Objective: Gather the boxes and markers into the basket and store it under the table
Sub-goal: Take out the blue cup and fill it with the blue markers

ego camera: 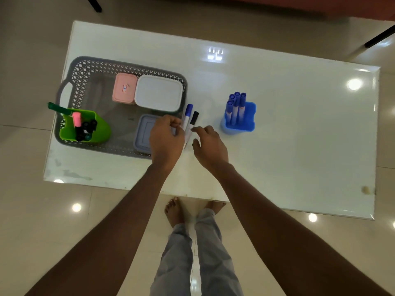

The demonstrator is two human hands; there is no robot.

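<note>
The person stands at the 6 o'clock edge of the worktop (299,135), bare feet on a tiled floor (42,221).

Both forearms reach toward 12 o'clock. The left hand (166,135) is over the basket's 4 o'clock corner. Its grip is closed, fingers curled on the white barrel of a blue-capped marker (189,111), cap pointing to 12 o'clock. A black-capped marker (195,116) lies alongside it, touching. Whether the left grip also clasps this one cannot be told.

The right hand (210,144) is just beside, at 3 o'clock of the left. Its grip is loose and unclosed: the forefinger tip meets the black-capped marker's barrel, and the thumb stands apart.

The grey lattice basket (85,67) sits on the worktop toward 9 o'clock.
- Near, at 5 o'clock inside it: a lavender box (144,133), partly hidden by the left hand.
- At 7 o'clock: a green holder (100,129) with dark markers and a pink item.
- Far side: a white box (159,92) with a pink box (125,87) touching it at 9 o'clock.

Outside the basket, at 1 o'clock of the right hand, a blue holder (240,124) stands upright on the worktop. It holds several blue-capped markers (236,103).
</note>
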